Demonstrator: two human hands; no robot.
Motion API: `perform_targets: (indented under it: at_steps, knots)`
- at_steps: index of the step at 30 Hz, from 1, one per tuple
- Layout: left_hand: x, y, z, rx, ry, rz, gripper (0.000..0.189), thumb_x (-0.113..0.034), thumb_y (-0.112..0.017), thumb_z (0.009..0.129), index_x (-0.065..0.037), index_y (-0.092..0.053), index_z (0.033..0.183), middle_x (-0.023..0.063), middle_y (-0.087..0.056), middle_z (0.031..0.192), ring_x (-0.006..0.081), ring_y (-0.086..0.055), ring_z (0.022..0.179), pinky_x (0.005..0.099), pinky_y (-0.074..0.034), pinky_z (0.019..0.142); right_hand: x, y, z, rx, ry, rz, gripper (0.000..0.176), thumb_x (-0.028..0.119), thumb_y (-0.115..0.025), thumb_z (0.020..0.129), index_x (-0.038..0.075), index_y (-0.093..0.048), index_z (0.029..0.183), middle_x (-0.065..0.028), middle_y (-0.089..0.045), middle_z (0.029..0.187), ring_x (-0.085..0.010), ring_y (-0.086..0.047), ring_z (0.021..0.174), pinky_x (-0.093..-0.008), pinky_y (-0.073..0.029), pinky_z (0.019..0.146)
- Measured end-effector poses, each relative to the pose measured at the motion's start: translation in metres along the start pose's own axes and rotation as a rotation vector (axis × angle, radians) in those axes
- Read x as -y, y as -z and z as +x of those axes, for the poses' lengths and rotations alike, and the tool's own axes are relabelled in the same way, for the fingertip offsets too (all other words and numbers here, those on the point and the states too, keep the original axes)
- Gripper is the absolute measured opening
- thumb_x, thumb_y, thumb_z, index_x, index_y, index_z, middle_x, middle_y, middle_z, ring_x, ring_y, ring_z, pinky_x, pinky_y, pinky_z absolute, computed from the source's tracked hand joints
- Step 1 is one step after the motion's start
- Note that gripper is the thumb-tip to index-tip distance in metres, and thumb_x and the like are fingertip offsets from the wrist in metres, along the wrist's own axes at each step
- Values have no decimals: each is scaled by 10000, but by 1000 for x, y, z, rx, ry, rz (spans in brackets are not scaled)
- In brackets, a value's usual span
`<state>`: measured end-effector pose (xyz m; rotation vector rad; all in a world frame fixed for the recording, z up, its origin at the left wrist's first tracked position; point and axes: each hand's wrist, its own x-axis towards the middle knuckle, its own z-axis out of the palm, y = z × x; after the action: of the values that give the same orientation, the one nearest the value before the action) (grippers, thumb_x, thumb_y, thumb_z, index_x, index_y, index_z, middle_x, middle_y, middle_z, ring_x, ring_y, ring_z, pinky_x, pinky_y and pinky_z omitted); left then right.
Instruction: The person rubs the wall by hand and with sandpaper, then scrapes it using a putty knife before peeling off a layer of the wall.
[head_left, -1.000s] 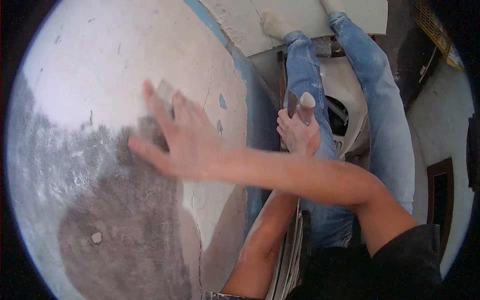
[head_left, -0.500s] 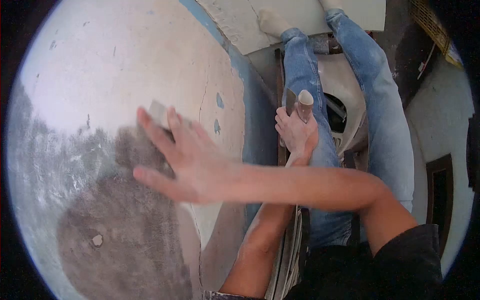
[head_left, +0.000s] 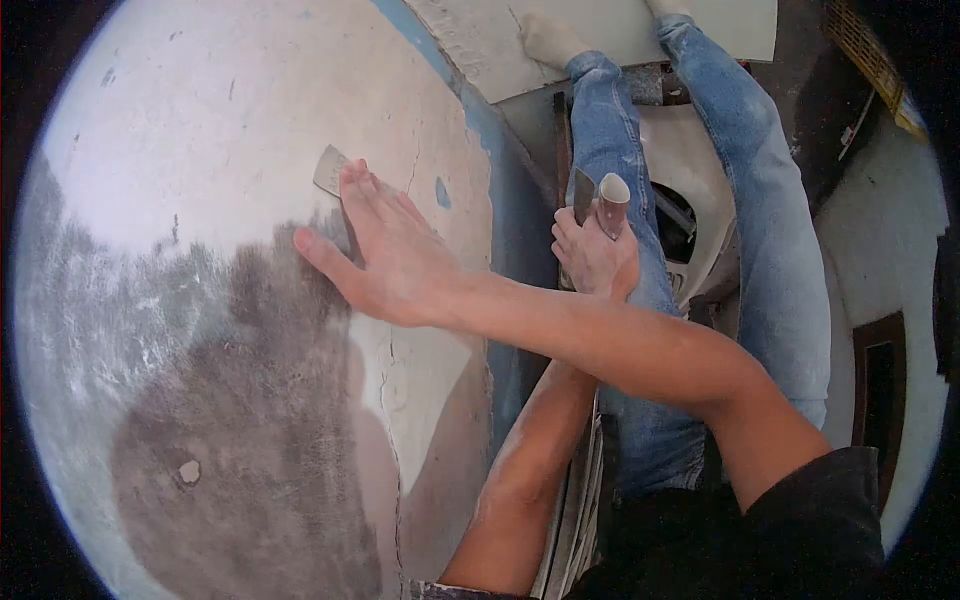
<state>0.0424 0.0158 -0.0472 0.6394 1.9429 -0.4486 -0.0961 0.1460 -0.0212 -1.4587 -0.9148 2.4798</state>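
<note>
My right hand (head_left: 400, 250) lies nearly flat against the patchy wall (head_left: 260, 110), fingers stretched up together and thumb apart. Under its fingers is a thin light-grey sheet with faint print, like a piece of sandpaper (head_left: 331, 170), its corner sticking out past the fingertips. Beside my leg, my left hand (head_left: 597, 255) is closed round a pale tube-like piece (head_left: 613, 198) with an oval light end. A thin dark flat piece (head_left: 583, 195) stands up from the same fist; I cannot tell whether the two belong together. Whitish dust coats both hands.
A crack (head_left: 390, 400) runs down the wall beside a dark grey patch (head_left: 250, 450). My jeans-covered legs (head_left: 770, 210) straddle a pale, curved object with a dark opening (head_left: 672, 225). A white board (head_left: 740, 30) lies under my feet; a yellow crate (head_left: 865, 55) stands at upper right.
My right hand has slid up the wall and slightly right, taking the sandpaper with it; its fingers have come closer together. My left hand keeps its grip in nearly the same place.
</note>
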Motion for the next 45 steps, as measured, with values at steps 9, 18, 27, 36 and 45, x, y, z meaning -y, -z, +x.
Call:
perform_targets:
  at_steps: [9, 18, 27, 36, 45]
  knots:
    - [6, -5, -3, -30, -32, 9, 316, -325, -605, 876, -88, -668, 1076, 136, -482, 1145, 351, -484, 1105, 486, -401, 944, -3, -6, -3, -10, 57, -77, 1059, 711, -267, 957, -196, -73, 1469, -391, -131, 1542, -460, -146, 1471, -449, -158, 1214]
    - [6, -9, -2, -30, -28, 13, 331, -325, -612, 869, -75, -672, 1077, 147, -483, 1171, 357, -482, 1118, 495, -410, 936, 15, -4, -40, 92, 58, -124, 1025, 679, -302, 966, -184, -87, 1476, -381, -143, 1545, -437, -178, 1472, -445, -158, 1214]
    - [-1, -1, -1, 45, -5, 20, 385, -316, -547, 925, -23, -652, 1152, 161, -470, 1214, 361, -457, 1144, 476, -378, 982, 30, -4, -58, 161, -30, -50, 1014, 668, -290, 966, -187, -92, 1475, -348, -133, 1567, -428, -127, 1485, -463, -123, 1214]
    - [2, -2, 2, 27, -28, 36, 372, -325, -560, 924, -27, -655, 1125, 156, -469, 1188, 361, -460, 1132, 487, -374, 976, 17, 2, -29, 140, -112, -92, 975, 638, -282, 983, -171, -72, 1484, -319, -120, 1582, -419, -140, 1485, -500, -136, 1206]
    - [-3, 2, -4, 2, -17, 3, 343, -311, -580, 908, -41, -658, 1104, 144, -478, 1173, 353, -471, 1125, 486, -382, 969, -17, 1, -15, 130, -149, -42, 1014, 661, -278, 978, -170, 13, 1481, -368, -84, 1562, -436, -84, 1491, -493, -117, 1216]
